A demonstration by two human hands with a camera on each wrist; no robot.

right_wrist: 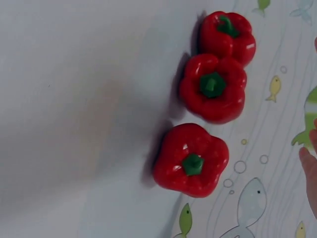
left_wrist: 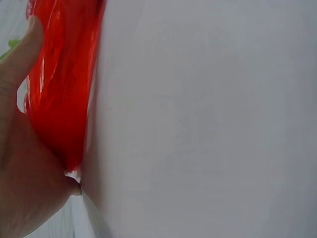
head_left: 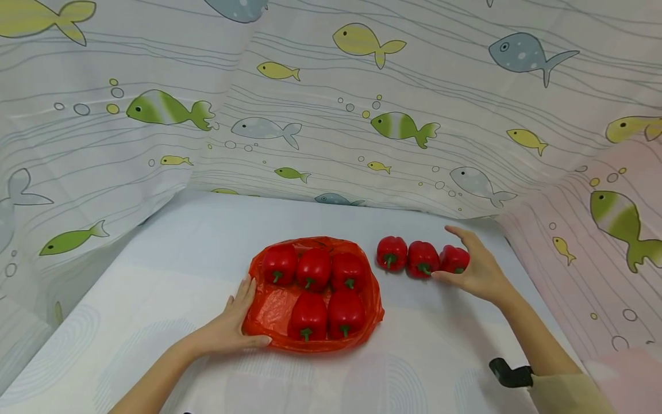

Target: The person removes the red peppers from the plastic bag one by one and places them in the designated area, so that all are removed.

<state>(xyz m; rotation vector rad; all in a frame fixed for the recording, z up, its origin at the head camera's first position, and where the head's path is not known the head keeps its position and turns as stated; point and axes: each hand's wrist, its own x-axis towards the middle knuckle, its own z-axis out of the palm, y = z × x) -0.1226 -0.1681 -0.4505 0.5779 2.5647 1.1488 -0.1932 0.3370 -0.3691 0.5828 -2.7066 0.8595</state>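
Observation:
An opened red plastic bag (head_left: 274,307) lies on the table with several red bell peppers (head_left: 313,268) inside, in two rows. My left hand (head_left: 224,328) rests against the bag's left side, its fingers spread along the rim and the thumb at the near edge. Three more red bell peppers (head_left: 423,259) stand in a line to the right of the bag. Over the rightmost pepper (head_left: 453,260) my right hand (head_left: 478,270) hovers with thumb and fingers wide apart, partly hiding it. In the right wrist view, fingertips (right_wrist: 309,173) show apart from the peppers.
Pale patterned cloth covers the table (head_left: 170,253). Fish-printed curtains (head_left: 310,115) hang behind it and down both sides. A dark strap end (head_left: 509,374) sticks out near the right sleeve (head_left: 566,394).

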